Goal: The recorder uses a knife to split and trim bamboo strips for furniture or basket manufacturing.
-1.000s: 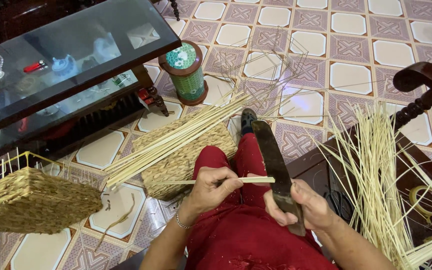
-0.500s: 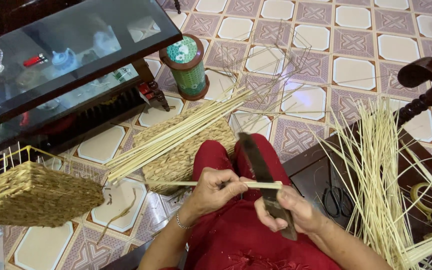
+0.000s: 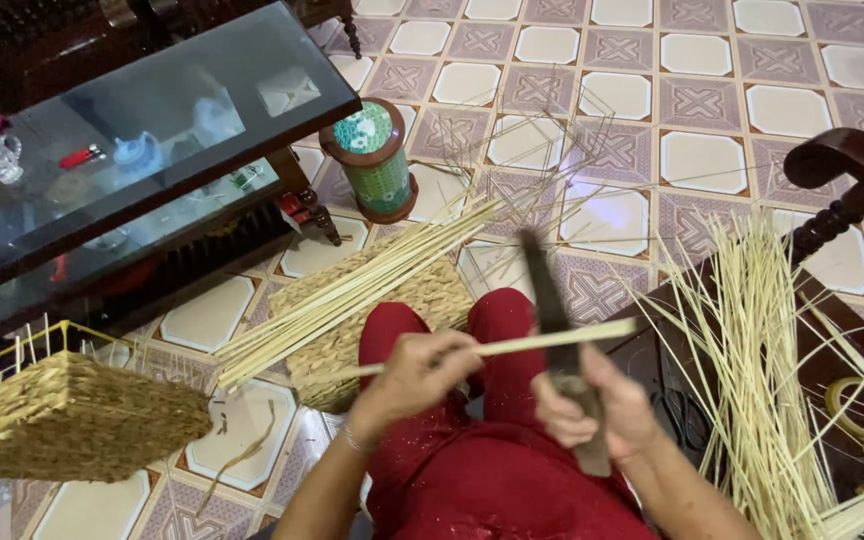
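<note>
My left hand (image 3: 417,375) pinches a thin pale bamboo strip (image 3: 512,345) that runs level across my lap. In my right hand (image 3: 582,405) is the handle of a large dark knife (image 3: 544,290), blade pointing away from me and crossing the strip at its right part. Both hands hover over my knees in red trousers (image 3: 497,470). A bundle of long pale strips (image 3: 352,290) lies on a woven mat (image 3: 372,320) on the floor just beyond my knees.
A sheaf of loose strips (image 3: 762,370) fans over a dark wooden seat at right, with a tape roll (image 3: 857,405). A woven basket on a wire frame (image 3: 62,415) stands at left. A glass-topped table (image 3: 142,140) and a green cylindrical tin (image 3: 372,160) are behind.
The knife has swung from lying slanted over my right knee to standing nearly upright across the strip. The strip now reaches further right past the blade.
</note>
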